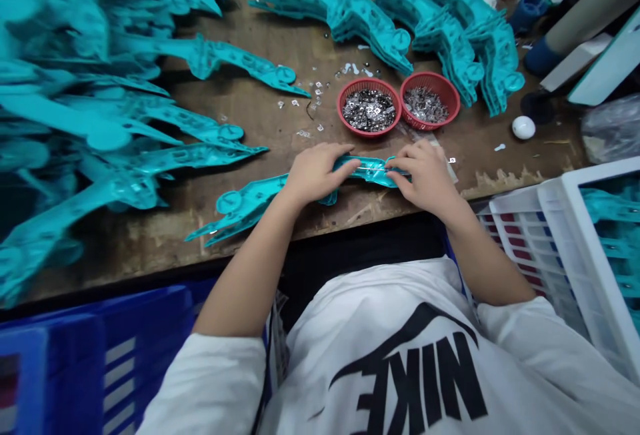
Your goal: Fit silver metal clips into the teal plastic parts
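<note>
At 7 o'clock we see a blue plastic crate (100,355). At 9 o'clock a big heap of teal plastic parts (75,115) lies on the wooden workbench (260,48). Near 6 o'clock, our left hand (317,171) pinches a long teal plastic part (370,171) at the bench's front edge. Our right hand (425,178) pinches the same part just beside it, and the two hands almost meet. Two red baskets (369,81) of small metal bits (369,111) sit at 12 o'clock. More teal parts (380,21) lie behind them, and a white crate (550,248) stands at 4 o'clock. If our grip slips, the bendy part could spring away. A hard bump could tip a basket and spill the tiny bits.
</note>
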`<state>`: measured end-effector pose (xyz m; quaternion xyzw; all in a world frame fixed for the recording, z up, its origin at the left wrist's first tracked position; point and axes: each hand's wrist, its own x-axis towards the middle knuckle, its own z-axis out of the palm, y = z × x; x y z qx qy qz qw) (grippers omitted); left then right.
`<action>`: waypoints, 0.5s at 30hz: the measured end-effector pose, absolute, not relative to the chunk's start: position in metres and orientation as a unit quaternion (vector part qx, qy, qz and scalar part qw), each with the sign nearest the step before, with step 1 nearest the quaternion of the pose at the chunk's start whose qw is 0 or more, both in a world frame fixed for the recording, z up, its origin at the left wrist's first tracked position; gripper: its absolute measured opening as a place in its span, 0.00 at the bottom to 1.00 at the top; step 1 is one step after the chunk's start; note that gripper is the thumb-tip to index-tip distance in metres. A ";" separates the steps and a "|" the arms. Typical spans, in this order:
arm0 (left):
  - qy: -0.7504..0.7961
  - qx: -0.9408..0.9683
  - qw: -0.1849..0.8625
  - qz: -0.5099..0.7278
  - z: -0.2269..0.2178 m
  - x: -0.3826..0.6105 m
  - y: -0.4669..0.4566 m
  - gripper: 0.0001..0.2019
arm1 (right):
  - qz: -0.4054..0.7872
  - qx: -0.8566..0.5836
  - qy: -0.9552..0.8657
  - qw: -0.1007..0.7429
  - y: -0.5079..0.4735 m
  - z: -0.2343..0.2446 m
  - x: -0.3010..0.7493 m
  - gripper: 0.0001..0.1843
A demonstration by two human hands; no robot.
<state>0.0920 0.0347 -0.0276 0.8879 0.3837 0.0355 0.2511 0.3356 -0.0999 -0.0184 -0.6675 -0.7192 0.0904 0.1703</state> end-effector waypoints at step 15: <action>0.429 0.888 0.166 0.005 -0.027 0.104 0.027 0.26 | 0.054 -0.670 -0.721 0.167 -0.096 -0.026 0.340 0.16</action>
